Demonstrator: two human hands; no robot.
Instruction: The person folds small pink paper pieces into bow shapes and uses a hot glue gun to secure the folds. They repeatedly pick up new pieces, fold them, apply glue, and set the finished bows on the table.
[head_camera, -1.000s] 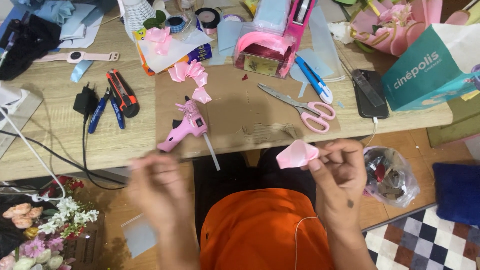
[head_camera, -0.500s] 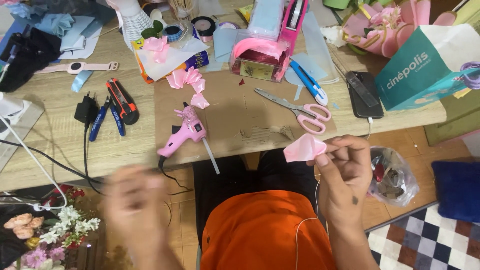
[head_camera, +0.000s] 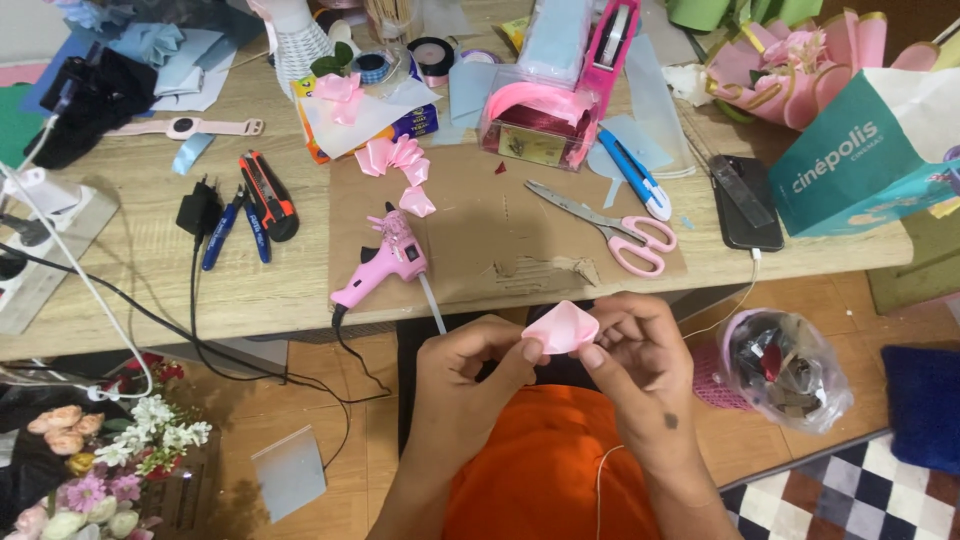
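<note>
I look down from the head camera at both of my bare hands, raised just in front of the near edge of a wooden table (head_camera: 250, 290), above my orange shirt (head_camera: 545, 470). Between them is a small folded pink ribbon petal (head_camera: 562, 328). My left hand (head_camera: 465, 385) pinches its left edge between thumb and forefinger, fingers closed narrowly on it. My right hand (head_camera: 640, 350) closes on its right side, thumb underneath and fingers curled over the top. Both hands touch the petal and it sits off the table, in the air.

On the table just beyond my hands lies a brown cardboard mat (head_camera: 500, 230). A pink glue gun (head_camera: 385, 262) rests on the mat's left part, nozzle pointing toward me, its black cord trailing over the table edge. Pink-handled scissors (head_camera: 615, 228) lie on the mat's right part, shut. Near the mat's far left corner sit several finished pink ribbon petals (head_camera: 400, 165). A blue utility knife (head_camera: 632, 172) lies beyond the scissors, and a dark phone (head_camera: 745, 200) lies further right, beside a teal paper bag (head_camera: 860, 160). To the left, well apart from my hands, are an orange and black cutter (head_camera: 265, 195) and a black plug (head_camera: 198, 208). A bunch of flowers (head_camera: 90, 460) stands on the floor at lower left.
</note>
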